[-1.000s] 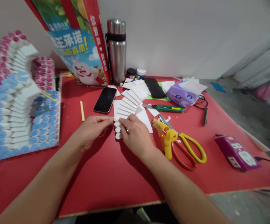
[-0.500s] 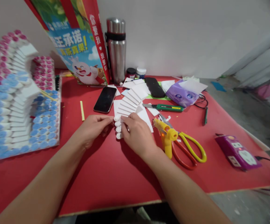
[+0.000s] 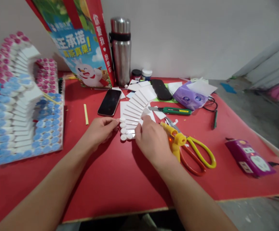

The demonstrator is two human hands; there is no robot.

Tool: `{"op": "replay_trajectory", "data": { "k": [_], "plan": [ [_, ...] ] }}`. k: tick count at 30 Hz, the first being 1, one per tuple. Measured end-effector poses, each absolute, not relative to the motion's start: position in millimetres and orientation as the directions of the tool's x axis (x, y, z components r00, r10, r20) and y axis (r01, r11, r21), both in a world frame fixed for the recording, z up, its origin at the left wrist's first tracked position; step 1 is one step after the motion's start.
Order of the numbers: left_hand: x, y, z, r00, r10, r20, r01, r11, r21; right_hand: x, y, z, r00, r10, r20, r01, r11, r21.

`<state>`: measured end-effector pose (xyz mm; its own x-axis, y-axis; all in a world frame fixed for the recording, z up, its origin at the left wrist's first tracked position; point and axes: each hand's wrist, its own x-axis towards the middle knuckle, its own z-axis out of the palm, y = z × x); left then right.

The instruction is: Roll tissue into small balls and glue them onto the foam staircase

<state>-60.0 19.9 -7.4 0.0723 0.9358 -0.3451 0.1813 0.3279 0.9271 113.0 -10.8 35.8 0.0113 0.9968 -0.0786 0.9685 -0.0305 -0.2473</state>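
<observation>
A white fan-shaped piece [image 3: 132,112] of overlapping strips lies on white card in the middle of the red table. Along its left edge and near corner sit several small white rolls [image 3: 123,131]. My left hand [image 3: 102,130] is closed in a pinch, its fingertips against the uppermost roll; whatever is between them is hidden. My right hand [image 3: 152,138] is curled over the piece's right side, thumb and fingers closed at its edge. A yellow glue gun [image 3: 175,138] with a lit orange light lies just right of it, over red-and-yellow-handled scissors [image 3: 202,150].
At left stands a stepped model [image 3: 23,112] covered in blue and pink rolls. Behind are a phone [image 3: 109,102], a steel flask [image 3: 121,51], a printed bag [image 3: 81,48] and a green cutter [image 3: 176,110]. A purple power box [image 3: 250,157] sits at right.
My right hand has shifted right, away from the rolls, uncovering more strips and a roll at the near corner. My left hand stays beside the uppermost roll. The view has shifted slightly.
</observation>
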Motion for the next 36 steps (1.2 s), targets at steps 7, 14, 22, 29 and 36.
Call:
{"op": "replay_trajectory", "data": {
  "k": [7,14,22,29,36],
  "plan": [
    [-56,24,-8,0.048,0.936,-0.349,0.085,0.344,0.935,113,-9,26,-0.105,0.986,-0.127,0.977,0.078,-0.2],
    [-60,25,-1,0.033,0.906,-0.422,0.153,0.413,0.898,108,-12,25,-0.186,0.975,-0.123,0.967,0.159,-0.198],
    [-58,25,2,0.013,0.894,-0.448,0.18,0.439,0.881,107,-12,22,-0.219,0.968,-0.12,0.958,0.191,-0.214],
    [-66,25,1,0.048,0.908,-0.417,0.285,0.388,0.876,109,-11,26,-0.188,0.973,-0.137,0.963,0.155,-0.221],
    [-90,38,-1,-0.125,0.964,0.237,0.837,-0.026,0.547,113,-9,29,-0.162,0.976,-0.147,0.946,0.112,-0.303]
  ]
}}
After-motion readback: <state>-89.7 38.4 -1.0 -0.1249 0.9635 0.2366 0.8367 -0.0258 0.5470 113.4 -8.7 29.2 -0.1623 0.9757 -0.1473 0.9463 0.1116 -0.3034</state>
